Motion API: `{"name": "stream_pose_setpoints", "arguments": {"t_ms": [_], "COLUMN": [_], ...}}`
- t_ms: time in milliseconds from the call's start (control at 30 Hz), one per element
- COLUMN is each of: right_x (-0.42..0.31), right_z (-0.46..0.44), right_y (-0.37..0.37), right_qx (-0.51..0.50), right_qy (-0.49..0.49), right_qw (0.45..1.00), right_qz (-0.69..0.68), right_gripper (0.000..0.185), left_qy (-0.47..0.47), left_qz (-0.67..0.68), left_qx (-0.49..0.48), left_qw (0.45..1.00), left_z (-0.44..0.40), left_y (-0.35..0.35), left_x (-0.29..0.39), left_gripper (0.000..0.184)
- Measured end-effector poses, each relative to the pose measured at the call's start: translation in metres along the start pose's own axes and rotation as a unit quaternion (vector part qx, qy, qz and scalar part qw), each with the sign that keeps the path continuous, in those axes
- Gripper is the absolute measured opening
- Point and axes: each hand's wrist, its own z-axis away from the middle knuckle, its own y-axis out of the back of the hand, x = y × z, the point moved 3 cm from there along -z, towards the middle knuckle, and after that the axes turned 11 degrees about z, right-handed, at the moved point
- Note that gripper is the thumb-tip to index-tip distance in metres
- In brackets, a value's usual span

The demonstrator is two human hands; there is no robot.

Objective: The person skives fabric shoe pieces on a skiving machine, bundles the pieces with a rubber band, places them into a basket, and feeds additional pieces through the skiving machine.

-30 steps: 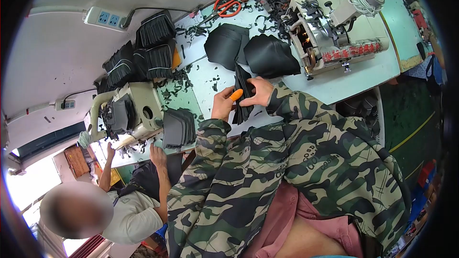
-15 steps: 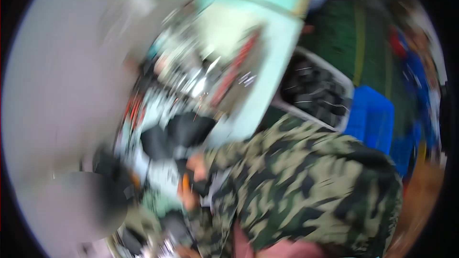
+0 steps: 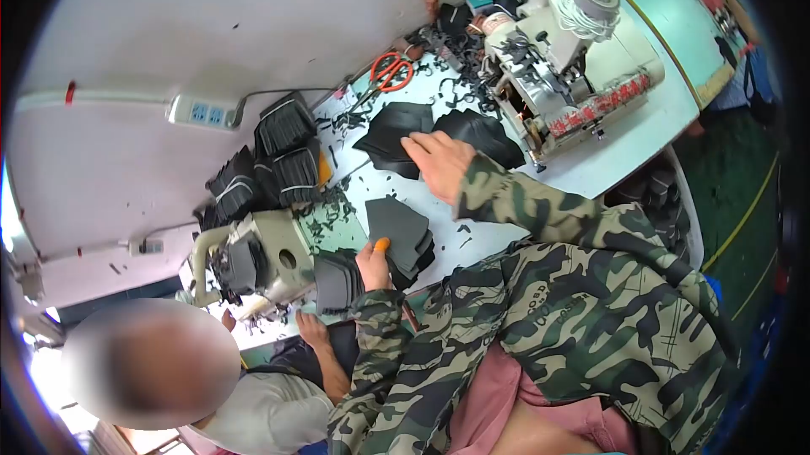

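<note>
Dark grey stack of cut panels (image 3: 401,226) lies on the table (image 3: 614,148) near the centre of the view. Left hand (image 3: 373,267), an orange cover (image 3: 382,244) on one digit, holds its edge at 8 o'clock. Right hand (image 3: 442,166) lies at 1 o'clock of the stack, fingers extended and close together over a black pile (image 3: 390,133); whether they grip cannot be told. Second black pile (image 3: 485,136) sits just beyond that hand. Red-handled scissors (image 3: 391,72) rest at 12 o'clock, tied bundles (image 3: 284,126) at 10.
</note>
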Motion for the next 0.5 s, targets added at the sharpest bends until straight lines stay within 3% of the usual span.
{"name": "stream_pose_setpoints", "arguments": {"t_ms": [33, 100, 167, 233, 300, 333, 367, 433, 500], "right_x": [-0.005, -0.016, -0.027, -0.037, -0.022, -0.012, -0.003, 0.008, 0.021], "right_z": [-0.008, 0.003, 0.028, 0.041, 0.049, 0.05, 0.053, 0.056, 0.059], "right_y": [-0.017, -0.048, -0.075, -0.061, -0.068, -0.07, -0.072, -0.052, -0.039], "right_qx": [0.009, -0.141, -0.276, -0.314, -0.261, -0.242, -0.223, -0.202, -0.179], "right_qy": [0.024, 0.026, 0.058, 0.044, 0.008, -0.011, -0.032, -0.104, -0.147], "right_qw": [0.996, 0.985, 0.95, 0.924, 0.935, 0.935, 0.933, 0.927, 0.909], "right_qz": [0.083, 0.099, -0.134, -0.215, -0.238, -0.26, -0.281, -0.3, -0.347], "right_gripper": [0.05, 0.054, 0.056, 0.06, 0.059, 0.058, 0.057, 0.056, 0.059], "left_qy": [0.001, -0.026, -0.019, -0.015, -0.027, 0.026, 0.011, -0.035, -0.016], "left_qz": [-0.008, -0.017, -0.038, -0.027, -0.17, -0.146, -0.193, -0.115, -0.15], "left_qx": [0.005, 0.002, -0.004, -0.053, -0.147, -0.151, -0.183, -0.225, -0.223], "left_qw": [1.0, 1.0, 0.999, 0.998, 0.974, 0.977, 0.964, 0.967, 0.963], "left_z": [-0.003, -0.005, 0.009, 0.005, 0.015, 0.033, 0.03, 0.02, 0.011], "left_y": [0.003, -0.004, -0.03, -0.041, -0.068, -0.092, -0.098, -0.108, -0.113], "left_x": [0.004, 0.019, 0.041, 0.042, 0.052, 0.072, 0.071, 0.057, 0.053], "left_gripper": [0.024, 0.024, 0.023, 0.02, 0.019, 0.021, 0.023, 0.022, 0.017]}}
